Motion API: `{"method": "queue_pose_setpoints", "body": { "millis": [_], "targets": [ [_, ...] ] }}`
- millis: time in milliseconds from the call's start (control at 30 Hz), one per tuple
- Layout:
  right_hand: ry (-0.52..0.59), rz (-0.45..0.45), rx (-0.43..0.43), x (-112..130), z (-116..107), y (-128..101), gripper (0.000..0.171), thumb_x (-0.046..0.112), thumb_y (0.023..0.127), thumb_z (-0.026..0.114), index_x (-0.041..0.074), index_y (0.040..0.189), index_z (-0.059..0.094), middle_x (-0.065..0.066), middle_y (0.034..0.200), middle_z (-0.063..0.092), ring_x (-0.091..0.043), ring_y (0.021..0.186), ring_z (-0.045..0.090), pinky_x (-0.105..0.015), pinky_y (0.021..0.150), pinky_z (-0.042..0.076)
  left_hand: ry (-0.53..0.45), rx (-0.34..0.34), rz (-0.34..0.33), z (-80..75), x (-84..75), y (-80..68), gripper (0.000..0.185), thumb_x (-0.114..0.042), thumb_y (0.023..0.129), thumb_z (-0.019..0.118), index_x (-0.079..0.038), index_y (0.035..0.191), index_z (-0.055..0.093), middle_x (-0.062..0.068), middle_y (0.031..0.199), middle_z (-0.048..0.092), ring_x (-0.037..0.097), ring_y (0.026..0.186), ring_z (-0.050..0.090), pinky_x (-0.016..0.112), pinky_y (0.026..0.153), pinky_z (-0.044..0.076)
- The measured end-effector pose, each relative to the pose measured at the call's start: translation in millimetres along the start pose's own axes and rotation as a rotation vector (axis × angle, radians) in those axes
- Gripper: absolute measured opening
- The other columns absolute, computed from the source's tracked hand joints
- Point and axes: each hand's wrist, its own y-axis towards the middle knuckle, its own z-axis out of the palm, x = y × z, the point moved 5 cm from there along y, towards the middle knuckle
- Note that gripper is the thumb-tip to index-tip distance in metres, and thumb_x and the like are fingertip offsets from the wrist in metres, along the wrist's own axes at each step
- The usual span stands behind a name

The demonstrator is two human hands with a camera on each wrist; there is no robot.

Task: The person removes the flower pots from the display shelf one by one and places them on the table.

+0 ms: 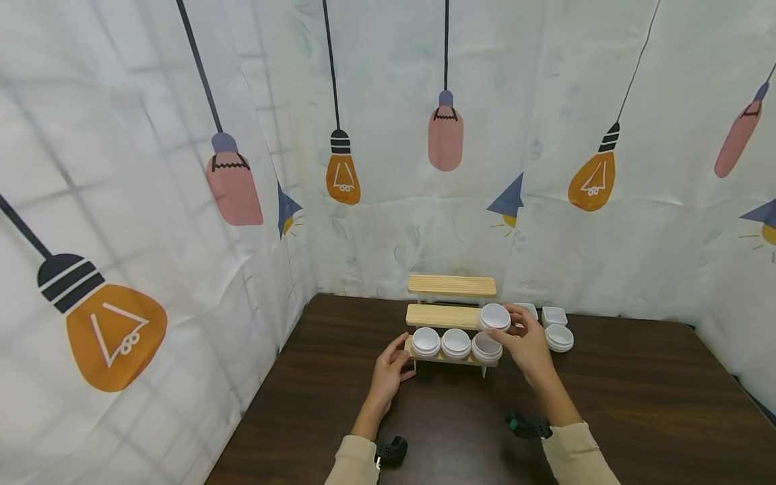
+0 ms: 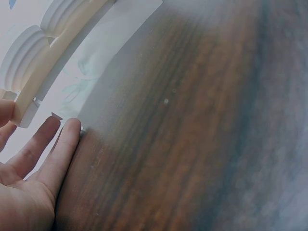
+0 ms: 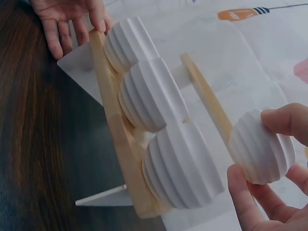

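Step in hand, by my reading: loading the three-tier wooden rack (image 1: 451, 315) at centre frame; the right hand (image 1: 526, 340) pinches a ribbed white bowl (image 1: 495, 316) by its rim at the right end of the middle shelf, while the left hand (image 1: 388, 372), fingers relaxed and holding nothing, steadies the left end of the bottom shelf, where three like bowls (image 1: 456, 343) already sit in a row. Next move likely calls for lowering the bowl flat onto the middle shelf without nudging the rack. Surface: dark wood-grain table (image 1: 636, 404), with spare white dishes (image 1: 554, 330) just right of the rack; a white lightbulb-print curtain (image 1: 151, 202) fills the upper frame.
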Motion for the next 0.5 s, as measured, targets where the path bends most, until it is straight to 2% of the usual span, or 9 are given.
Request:
{"method": "queue_pose_setpoints", "body": {
  "millis": [300, 500],
  "targets": [
    [-0.009, -0.013, -0.02, -6, -9, -4, 0.063, 0.008, 0.088, 0.08, 0.006, 0.144, 0.052, -0.018, 0.132, 0.054, -0.003, 0.095, 0.059, -0.016, 0.075, 0.053, -0.011, 0.001, -0.005, -0.1, 1.5, 0.2, 0.047, -0.017, 0.109, 0.049, -0.012, 0.155, 0.045, 0.016, 0.121, 0.063, 0.038, 0.117, 0.062, 0.044, 0.09, 0.062],
    [-0.005, 0.01, -0.029, -9, -15, -8, 0.063, 0.011, 0.089, 0.079, 0.009, 0.145, 0.05, -0.015, 0.135, 0.053, 0.001, 0.096, 0.059, -0.015, 0.077, 0.053, -0.006, 0.002, 0.016, -0.1, 0.7, 0.1, 0.047, -0.016, 0.109, 0.049, -0.01, 0.155, 0.044, 0.015, 0.12, 0.063, 0.036, 0.114, 0.063, 0.045, 0.089, 0.062]
  ]
}}
